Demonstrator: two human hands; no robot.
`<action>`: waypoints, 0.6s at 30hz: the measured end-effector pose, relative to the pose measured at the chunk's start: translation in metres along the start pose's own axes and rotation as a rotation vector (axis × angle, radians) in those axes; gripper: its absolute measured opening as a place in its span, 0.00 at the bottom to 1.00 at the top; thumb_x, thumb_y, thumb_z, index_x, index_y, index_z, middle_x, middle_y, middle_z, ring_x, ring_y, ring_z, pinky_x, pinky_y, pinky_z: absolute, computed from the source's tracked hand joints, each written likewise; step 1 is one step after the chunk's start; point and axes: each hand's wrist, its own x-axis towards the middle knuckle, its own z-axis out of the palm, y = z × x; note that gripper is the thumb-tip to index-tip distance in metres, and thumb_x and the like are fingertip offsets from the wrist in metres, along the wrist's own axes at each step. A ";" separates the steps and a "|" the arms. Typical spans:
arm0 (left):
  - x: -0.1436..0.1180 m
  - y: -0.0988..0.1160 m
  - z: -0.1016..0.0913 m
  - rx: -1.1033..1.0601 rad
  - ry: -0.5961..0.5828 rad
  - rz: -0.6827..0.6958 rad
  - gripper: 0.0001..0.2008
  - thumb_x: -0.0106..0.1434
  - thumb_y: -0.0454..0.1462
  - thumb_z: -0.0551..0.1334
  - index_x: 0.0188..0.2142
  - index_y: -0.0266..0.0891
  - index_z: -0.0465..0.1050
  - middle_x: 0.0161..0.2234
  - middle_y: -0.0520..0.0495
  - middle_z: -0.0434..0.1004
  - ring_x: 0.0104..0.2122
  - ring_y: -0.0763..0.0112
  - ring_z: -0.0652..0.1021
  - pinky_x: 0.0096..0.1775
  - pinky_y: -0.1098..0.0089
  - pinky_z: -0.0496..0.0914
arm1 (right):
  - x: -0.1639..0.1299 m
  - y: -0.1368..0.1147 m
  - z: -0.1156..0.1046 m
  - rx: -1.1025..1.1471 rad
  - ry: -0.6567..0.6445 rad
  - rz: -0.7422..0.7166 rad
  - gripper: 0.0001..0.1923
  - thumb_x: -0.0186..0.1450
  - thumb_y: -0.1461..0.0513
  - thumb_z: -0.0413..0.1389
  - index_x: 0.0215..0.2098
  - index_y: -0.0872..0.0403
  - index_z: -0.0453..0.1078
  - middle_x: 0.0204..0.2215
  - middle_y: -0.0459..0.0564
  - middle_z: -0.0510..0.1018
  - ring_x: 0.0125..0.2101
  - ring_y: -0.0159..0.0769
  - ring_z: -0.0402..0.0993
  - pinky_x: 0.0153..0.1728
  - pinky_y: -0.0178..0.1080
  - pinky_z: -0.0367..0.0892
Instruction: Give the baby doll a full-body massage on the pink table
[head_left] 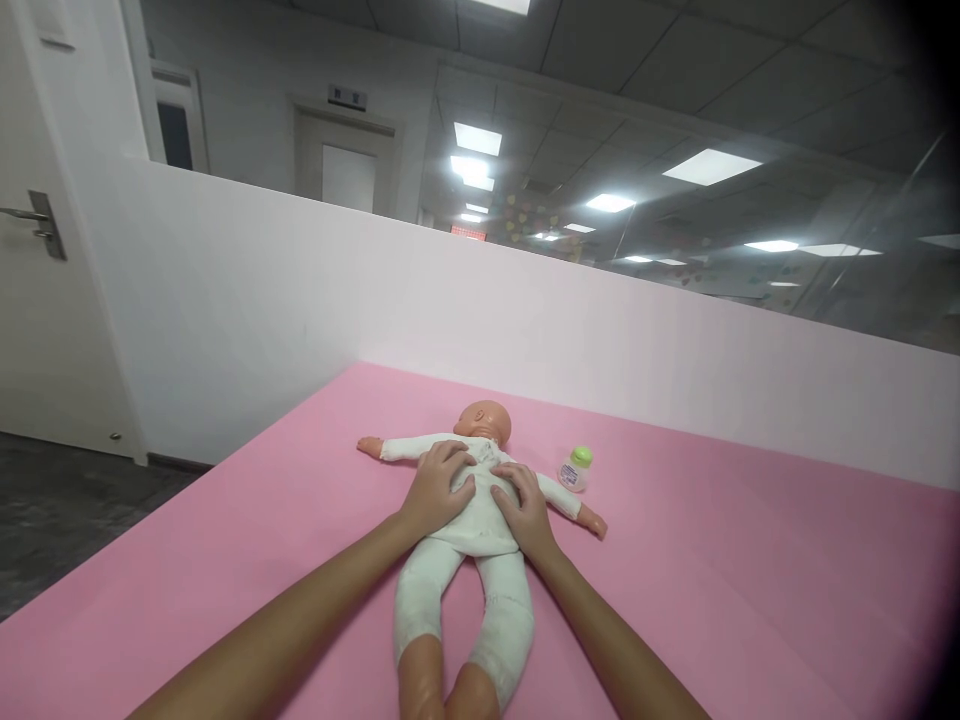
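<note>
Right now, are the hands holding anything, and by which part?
Nothing is gripped. Both the left hand and right hand lie flat on the doll's torso.

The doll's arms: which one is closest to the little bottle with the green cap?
The doll arm stretched to the picture's right is closest. Its hand lies just below the small bottle, while the other arm points away across the pink mat.
</note>
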 end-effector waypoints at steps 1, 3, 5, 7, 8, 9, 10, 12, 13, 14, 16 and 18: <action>0.000 0.000 0.000 -0.001 -0.002 0.000 0.10 0.65 0.35 0.62 0.46 0.45 0.76 0.52 0.46 0.73 0.57 0.55 0.71 0.60 0.49 0.64 | 0.000 0.000 0.000 0.001 0.000 0.002 0.09 0.66 0.59 0.59 0.45 0.47 0.75 0.47 0.52 0.78 0.52 0.48 0.71 0.58 0.54 0.64; 0.000 -0.001 0.000 -0.003 -0.002 0.001 0.11 0.65 0.36 0.62 0.46 0.46 0.76 0.53 0.46 0.73 0.57 0.55 0.71 0.60 0.49 0.64 | 0.000 -0.001 0.000 0.002 -0.001 0.005 0.09 0.66 0.59 0.59 0.45 0.47 0.75 0.47 0.52 0.78 0.53 0.49 0.71 0.58 0.55 0.65; 0.000 -0.001 0.000 -0.006 -0.002 0.005 0.10 0.65 0.36 0.62 0.46 0.46 0.76 0.53 0.45 0.73 0.57 0.55 0.71 0.60 0.49 0.64 | 0.000 -0.001 0.000 0.003 0.001 0.006 0.09 0.66 0.59 0.59 0.45 0.47 0.76 0.46 0.52 0.78 0.53 0.49 0.71 0.58 0.55 0.65; 0.000 -0.001 0.000 -0.007 0.001 0.009 0.10 0.65 0.36 0.62 0.46 0.46 0.76 0.53 0.45 0.73 0.57 0.55 0.71 0.60 0.49 0.64 | 0.000 0.000 0.000 0.002 0.004 0.006 0.09 0.66 0.58 0.59 0.45 0.47 0.76 0.46 0.51 0.78 0.53 0.49 0.71 0.58 0.55 0.65; 0.000 -0.001 0.001 -0.007 0.001 0.009 0.10 0.65 0.36 0.61 0.46 0.46 0.76 0.53 0.45 0.73 0.56 0.55 0.71 0.60 0.49 0.64 | 0.000 0.000 0.000 0.002 0.004 0.006 0.10 0.66 0.58 0.59 0.45 0.47 0.76 0.46 0.51 0.78 0.52 0.49 0.71 0.58 0.54 0.65; 0.000 -0.001 0.001 -0.006 0.002 0.009 0.10 0.65 0.36 0.61 0.46 0.46 0.76 0.52 0.45 0.73 0.56 0.55 0.71 0.60 0.49 0.65 | 0.000 0.001 0.000 0.001 0.004 0.006 0.10 0.66 0.58 0.59 0.45 0.47 0.76 0.46 0.51 0.78 0.52 0.48 0.71 0.57 0.54 0.66; 0.000 -0.001 0.001 -0.005 0.003 0.009 0.10 0.65 0.36 0.61 0.46 0.45 0.76 0.52 0.45 0.73 0.56 0.55 0.72 0.60 0.49 0.65 | 0.000 0.001 0.000 0.001 0.004 0.005 0.10 0.66 0.58 0.59 0.45 0.47 0.76 0.46 0.52 0.78 0.52 0.49 0.71 0.57 0.54 0.66; 0.000 -0.001 0.001 -0.003 0.004 0.005 0.10 0.64 0.36 0.62 0.45 0.46 0.76 0.52 0.46 0.74 0.56 0.55 0.72 0.59 0.49 0.65 | 0.000 0.002 0.000 0.000 0.004 0.005 0.10 0.66 0.58 0.59 0.46 0.47 0.76 0.46 0.52 0.78 0.52 0.49 0.72 0.57 0.54 0.66; 0.000 -0.001 0.001 -0.003 0.005 0.004 0.10 0.64 0.35 0.62 0.45 0.46 0.76 0.52 0.46 0.74 0.56 0.55 0.72 0.59 0.49 0.65 | 0.000 0.002 0.000 0.000 0.004 0.006 0.10 0.66 0.58 0.59 0.46 0.47 0.76 0.46 0.52 0.78 0.52 0.49 0.72 0.57 0.54 0.66; 0.000 -0.001 0.000 -0.003 0.005 0.003 0.10 0.64 0.35 0.62 0.45 0.46 0.76 0.52 0.46 0.74 0.56 0.55 0.72 0.59 0.50 0.65 | 0.000 0.002 0.000 -0.001 0.005 0.008 0.10 0.66 0.59 0.59 0.46 0.47 0.76 0.45 0.52 0.78 0.51 0.49 0.72 0.57 0.54 0.66; 0.001 0.000 0.000 -0.003 0.003 0.001 0.10 0.64 0.35 0.62 0.45 0.46 0.76 0.52 0.46 0.74 0.55 0.55 0.72 0.59 0.50 0.65 | 0.000 0.002 0.000 -0.003 0.008 0.012 0.10 0.66 0.59 0.59 0.45 0.47 0.76 0.45 0.51 0.78 0.51 0.48 0.72 0.56 0.53 0.66; 0.001 0.000 0.000 -0.004 0.001 -0.003 0.10 0.64 0.35 0.62 0.45 0.46 0.76 0.52 0.46 0.74 0.55 0.55 0.72 0.59 0.49 0.65 | -0.001 0.001 0.000 -0.006 0.009 0.012 0.10 0.66 0.59 0.59 0.45 0.47 0.76 0.45 0.51 0.78 0.51 0.48 0.72 0.56 0.53 0.66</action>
